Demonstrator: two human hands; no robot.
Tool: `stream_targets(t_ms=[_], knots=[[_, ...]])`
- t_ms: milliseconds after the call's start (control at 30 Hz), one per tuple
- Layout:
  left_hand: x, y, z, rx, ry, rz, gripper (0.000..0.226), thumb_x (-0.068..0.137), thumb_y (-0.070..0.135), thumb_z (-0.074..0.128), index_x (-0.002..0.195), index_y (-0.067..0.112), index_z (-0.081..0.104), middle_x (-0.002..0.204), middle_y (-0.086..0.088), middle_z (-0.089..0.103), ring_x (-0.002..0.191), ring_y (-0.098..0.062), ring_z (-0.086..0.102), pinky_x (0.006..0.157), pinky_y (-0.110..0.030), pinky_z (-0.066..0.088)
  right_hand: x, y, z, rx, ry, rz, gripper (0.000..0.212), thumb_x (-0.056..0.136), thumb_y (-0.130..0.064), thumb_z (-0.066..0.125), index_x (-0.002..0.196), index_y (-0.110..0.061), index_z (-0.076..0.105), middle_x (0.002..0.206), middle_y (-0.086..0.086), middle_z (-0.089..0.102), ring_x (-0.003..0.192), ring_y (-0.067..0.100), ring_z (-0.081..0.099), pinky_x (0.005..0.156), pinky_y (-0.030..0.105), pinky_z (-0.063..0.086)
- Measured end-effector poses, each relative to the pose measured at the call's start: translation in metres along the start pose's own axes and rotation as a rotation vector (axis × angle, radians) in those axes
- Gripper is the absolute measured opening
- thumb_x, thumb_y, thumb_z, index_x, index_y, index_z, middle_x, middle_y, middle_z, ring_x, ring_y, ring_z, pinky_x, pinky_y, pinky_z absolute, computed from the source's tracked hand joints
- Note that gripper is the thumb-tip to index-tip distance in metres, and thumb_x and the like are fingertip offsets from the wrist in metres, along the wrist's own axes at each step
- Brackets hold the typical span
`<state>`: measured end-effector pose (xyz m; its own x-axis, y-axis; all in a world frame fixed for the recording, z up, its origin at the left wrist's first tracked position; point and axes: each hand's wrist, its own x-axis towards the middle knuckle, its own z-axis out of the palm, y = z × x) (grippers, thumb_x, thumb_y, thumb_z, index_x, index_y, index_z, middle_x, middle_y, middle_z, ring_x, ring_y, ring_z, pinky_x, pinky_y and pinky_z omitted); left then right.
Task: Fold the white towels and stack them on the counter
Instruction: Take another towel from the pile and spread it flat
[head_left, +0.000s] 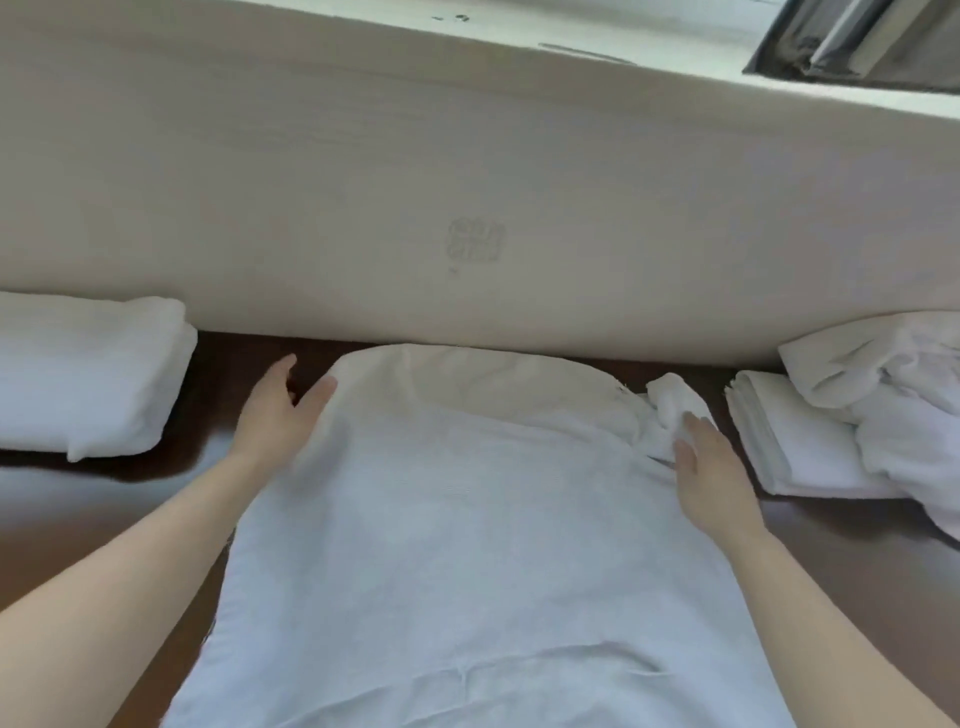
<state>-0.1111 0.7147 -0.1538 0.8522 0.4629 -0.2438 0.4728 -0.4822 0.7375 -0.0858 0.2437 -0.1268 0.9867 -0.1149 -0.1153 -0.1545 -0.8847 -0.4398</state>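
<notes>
2 hands (275, 415) (711, 478), 1 flat towel (467, 545), 2 stacks (88, 374) (795, 441).

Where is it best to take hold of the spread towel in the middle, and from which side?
Probably the two far corners of the spread towel, each taken from its outer side. The left hand and right hand already sit there, and the far edge curls against the wall.

Bare dark counter (218, 364) lies open at ten o'clock between the folded towel stack (88, 374) and the spread towel (467, 519). At two o'clock, folded towels (795, 441) under a crumpled heap (893, 395) crowd the space. The wall (467, 182) blocks twelve o'clock.
</notes>
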Motion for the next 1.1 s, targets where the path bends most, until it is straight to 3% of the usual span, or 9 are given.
stream_targets(t_ms=[133, 200, 333, 400, 467, 567, 733, 933, 1100], knots=[[0.027, 0.017, 0.000, -0.038, -0.254, -0.148, 0.082, 0.073, 0.070, 0.072, 0.140, 0.028, 0.050, 0.126, 0.008, 0.060, 0.103, -0.013, 0.057, 0.081, -0.027, 0.043, 0.039, -0.002, -0.014, -0.148, -0.145, -0.007, 0.084, 0.089, 0.011, 0.042, 0.156, -0.031, 0.016, 0.165, 0.010, 0.008, 0.148, 0.032, 0.019, 0.108, 0.042, 0.036], [0.032, 0.024, 0.003, -0.065, -0.407, -0.137, 0.065, 0.062, 0.070, 0.079, 0.115, 0.036, 0.065, 0.108, 0.013, 0.069, 0.091, -0.008, 0.066, 0.073, -0.022, 0.047, 0.054, -0.004, -0.014, -0.337, -0.226, -0.071, 0.093, 0.086, 0.009, 0.045, 0.155, -0.042, 0.009, 0.166, 0.001, -0.004, 0.151, 0.031, 0.012, 0.108, 0.045, 0.038], [0.029, 0.032, 0.001, -0.161, -0.480, -0.003, 0.033, 0.065, 0.055, 0.079, 0.082, 0.028, 0.075, 0.079, 0.005, 0.074, 0.066, -0.006, 0.068, 0.054, -0.016, 0.050, 0.081, 0.000, -0.017, -0.571, -0.317, -0.070, 0.056, 0.092, -0.014, 0.057, 0.142, -0.032, 0.037, 0.166, -0.002, 0.001, 0.150, 0.031, 0.011, 0.110, 0.047, 0.032], [0.027, 0.034, -0.003, -0.176, -0.466, 0.025, 0.020, 0.077, 0.044, 0.079, 0.083, 0.026, 0.071, 0.081, 0.001, 0.073, 0.065, -0.007, 0.066, 0.055, -0.017, 0.050, 0.095, 0.006, -0.025, -0.488, -0.353, -0.049, 0.030, 0.090, -0.025, 0.060, 0.119, -0.023, 0.053, 0.153, 0.006, 0.038, 0.135, 0.031, 0.040, 0.097, 0.040, 0.042], [0.022, 0.036, -0.005, -0.096, -0.508, 0.042, 0.021, 0.079, 0.040, 0.082, 0.082, 0.024, 0.068, 0.083, 0.004, 0.072, 0.068, -0.007, 0.066, 0.059, -0.020, 0.050, 0.099, 0.012, -0.037, -0.289, -0.382, 0.007, 0.015, 0.087, -0.031, 0.061, 0.096, -0.026, 0.051, 0.110, -0.002, 0.063, 0.098, 0.021, 0.059, 0.070, 0.029, 0.043], [0.007, 0.042, 0.006, 0.103, -0.596, 0.119, 0.031, 0.073, 0.038, 0.087, 0.077, 0.019, 0.063, 0.091, 0.014, 0.070, 0.077, -0.006, 0.063, 0.071, -0.029, 0.044, 0.096, 0.029, -0.052, -0.141, -0.359, 0.094, 0.025, 0.085, -0.037, 0.069, 0.098, -0.030, 0.049, 0.094, -0.005, 0.062, 0.082, 0.012, 0.056, 0.061, 0.026, 0.038], [-0.015, 0.048, 0.016, 0.090, -0.480, 0.194, 0.037, 0.075, 0.025, 0.086, 0.064, 0.025, 0.050, 0.061, 0.011, 0.051, 0.055, -0.003, 0.041, 0.054, -0.024, 0.028, 0.095, 0.050, -0.066, 0.037, -0.143, 0.084, 0.039, 0.090, -0.031, 0.066, 0.124, -0.023, 0.046, 0.101, -0.003, 0.060, 0.091, 0.021, 0.056, 0.073, 0.038, 0.044], [-0.030, 0.053, -0.019, -0.244, -0.664, -0.046, 0.021, 0.070, 0.021, 0.069, 0.090, 0.019, 0.066, 0.087, 0.000, 0.068, 0.074, -0.017, 0.062, 0.062, -0.027, 0.046, 0.101, 0.055, -0.077, 0.419, -0.015, 0.182, 0.034, 0.089, 0.002, 0.052, 0.091, -0.032, 0.051, 0.089, 0.000, 0.059, 0.080, 0.021, 0.056, 0.065, 0.033, 0.042], [-0.046, 0.055, -0.017, 0.009, -0.797, 0.029, 0.028, 0.065, 0.028, 0.059, 0.078, 0.009, 0.076, 0.088, -0.002, 0.072, 0.086, -0.013, 0.064, 0.078, -0.025, 0.045, 0.098, 0.061, -0.071, 0.184, -0.114, 0.238, 0.028, 0.089, 0.006, 0.046, 0.109, -0.012, 0.053, 0.094, 0.011, 0.058, 0.089, 0.031, 0.053, 0.074, 0.040, 0.042]])
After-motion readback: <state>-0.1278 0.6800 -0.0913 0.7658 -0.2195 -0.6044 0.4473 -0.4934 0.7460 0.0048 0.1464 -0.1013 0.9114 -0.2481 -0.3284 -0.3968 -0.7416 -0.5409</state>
